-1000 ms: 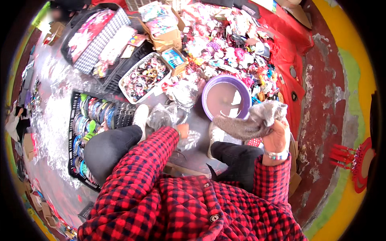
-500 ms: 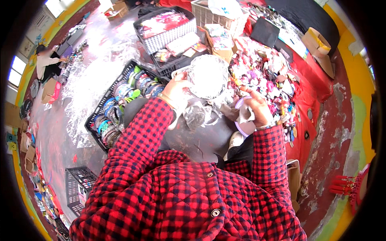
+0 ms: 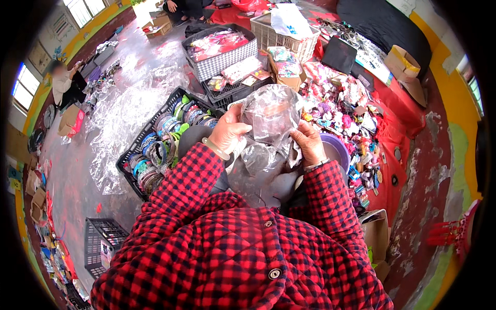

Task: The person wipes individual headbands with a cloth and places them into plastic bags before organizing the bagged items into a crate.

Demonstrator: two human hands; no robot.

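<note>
A clear plastic bag [image 3: 269, 111] is held up in front of me between both hands. My left hand [image 3: 227, 132] is closed on its left side, thumb pressed against the film. On its lower right edge, my right hand [image 3: 309, 143] pinches between thumb and fingers. More crumpled clear plastic [image 3: 258, 159] hangs below the bag, over my lap. A purple basin [image 3: 336, 149] stands just beyond my right wrist, partly hidden by that hand. Whether anything lies inside the bag I cannot tell.
At my left, a black crate [image 3: 135, 178] holds many hair hoops. Colourful small accessories [image 3: 343, 119] are heaped on red cloth at the right. A patterned basket [image 3: 222, 62] and a beige crate [image 3: 310, 45] stand ahead. Another person [image 3: 64, 88] sits far left.
My right hand has moved from the purple basin up and left to the bag's edge. The bag has turned from a bright glare to see-through. The far-left person has raised a hand.
</note>
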